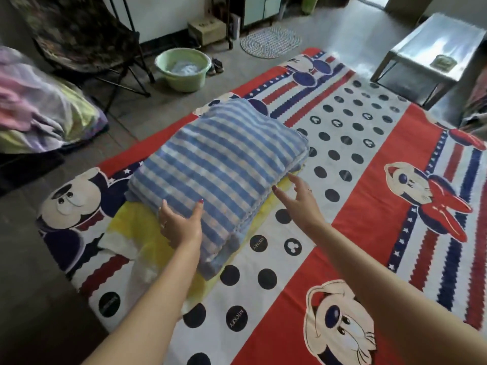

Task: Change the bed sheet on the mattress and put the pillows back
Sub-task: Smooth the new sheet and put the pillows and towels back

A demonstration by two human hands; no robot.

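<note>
Two pillows are stacked just ahead of my hands: a blue striped pillow (218,164) on a yellow pillow (137,233), both on the patterned sheet (355,143) already spread flat, so I judge the sheet change done and pillow placement under way. Left hand (179,222) rests against the striped pillow's near edge, fingers straight, gripping nothing. Right hand (297,193) hovers beside its right edge, fingers spread, apparently not touching.

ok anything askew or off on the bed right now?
Slightly. The blue striped pillow lies diagonal to the sheet pattern, stacked on a yellow pillow that pokes out beneath. Left hand touches its near edge; right hand hovers open. Sheet lies flat.
</note>
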